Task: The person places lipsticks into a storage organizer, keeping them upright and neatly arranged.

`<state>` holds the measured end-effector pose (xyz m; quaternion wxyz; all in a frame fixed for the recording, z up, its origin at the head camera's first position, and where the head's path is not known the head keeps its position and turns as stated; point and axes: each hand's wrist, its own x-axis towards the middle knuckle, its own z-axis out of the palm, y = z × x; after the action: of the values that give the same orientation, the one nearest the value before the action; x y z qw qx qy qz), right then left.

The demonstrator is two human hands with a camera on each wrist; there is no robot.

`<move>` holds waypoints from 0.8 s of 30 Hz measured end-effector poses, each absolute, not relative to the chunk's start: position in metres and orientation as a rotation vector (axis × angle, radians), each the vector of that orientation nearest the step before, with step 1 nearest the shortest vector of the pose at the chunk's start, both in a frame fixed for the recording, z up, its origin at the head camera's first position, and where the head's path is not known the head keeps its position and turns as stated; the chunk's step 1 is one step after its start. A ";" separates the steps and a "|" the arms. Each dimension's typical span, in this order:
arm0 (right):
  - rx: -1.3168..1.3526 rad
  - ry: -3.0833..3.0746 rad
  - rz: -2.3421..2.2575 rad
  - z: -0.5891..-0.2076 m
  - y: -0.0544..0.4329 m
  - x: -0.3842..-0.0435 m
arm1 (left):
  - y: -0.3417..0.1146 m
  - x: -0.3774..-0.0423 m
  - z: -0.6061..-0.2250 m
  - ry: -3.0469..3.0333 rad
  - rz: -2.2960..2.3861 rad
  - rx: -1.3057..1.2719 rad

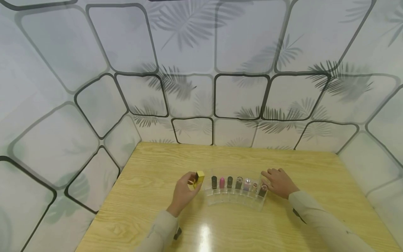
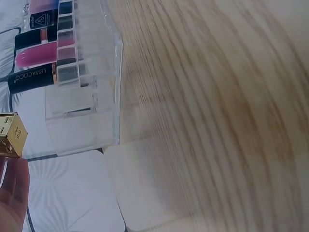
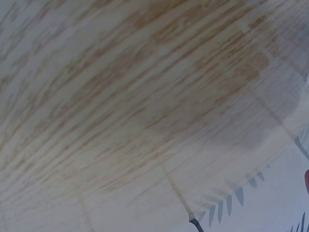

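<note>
My left hand (image 1: 184, 190) pinches a shiny gold, square-sided lipstick (image 1: 200, 176) just left of a clear tiered lipstick organizer (image 1: 234, 200). In the left wrist view the end of the gold lipstick (image 2: 18, 135) shows a small printed label, and only a bit of the left hand (image 2: 12, 193) appears. My right hand (image 1: 279, 182) grips the organizer's right end with bent fingers; the exact contact is hard to see. Upright in the back row are a black lipstick (image 1: 214, 182), a pink one (image 1: 222, 182) and several others. A dark one (image 1: 263, 190) stands at the right end.
The organizer stands on a wood-grain table (image 1: 151, 168). Pale walls (image 1: 189, 94) with dark rounded outlines and leaf prints enclose the table at the back and sides. In the right wrist view there is mostly tabletop (image 3: 120, 106), with a fingertip at the right edge.
</note>
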<state>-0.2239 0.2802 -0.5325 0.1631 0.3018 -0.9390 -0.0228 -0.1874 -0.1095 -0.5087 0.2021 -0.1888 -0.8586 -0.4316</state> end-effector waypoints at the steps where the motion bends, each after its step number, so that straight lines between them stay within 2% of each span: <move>1: 0.859 -2.679 -0.066 -0.532 0.280 -0.224 | -0.108 -0.188 -0.509 -2.395 -1.227 -0.530; 24: 0.872 -2.650 -0.034 -0.532 0.281 -0.224 | -0.083 -0.194 -0.521 -2.395 -1.412 -0.485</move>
<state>-0.2236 0.2813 -0.5318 0.1747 0.3078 -0.9352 -0.0121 -0.1945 -0.0835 -0.5212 0.1592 -0.1695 -0.8378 -0.4939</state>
